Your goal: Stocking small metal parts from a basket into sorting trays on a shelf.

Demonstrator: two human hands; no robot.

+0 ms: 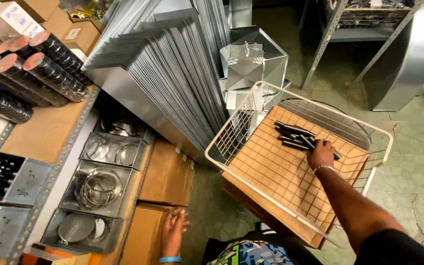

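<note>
My right hand (321, 153) reaches into a white wire basket (231, 128) lined with brown cardboard. Its fingers are closed around dark metal rods (294, 134) that lie in a small pile at the far side of the basket. My left hand (173, 229) rests with fingers spread on the edge of a brown cardboard box (165, 174) on the floor, below the shelf. It holds nothing and has a blue band at the wrist.
A shelf at left carries black wrapped rolls (50, 66) and cardboard boxes. Metal bins (94, 189) below hold rings and round discs. A stack of grey sheet-metal pieces (172, 83) leans against folded metal boxes (253, 59). A large metal duct (408, 54) stands at right.
</note>
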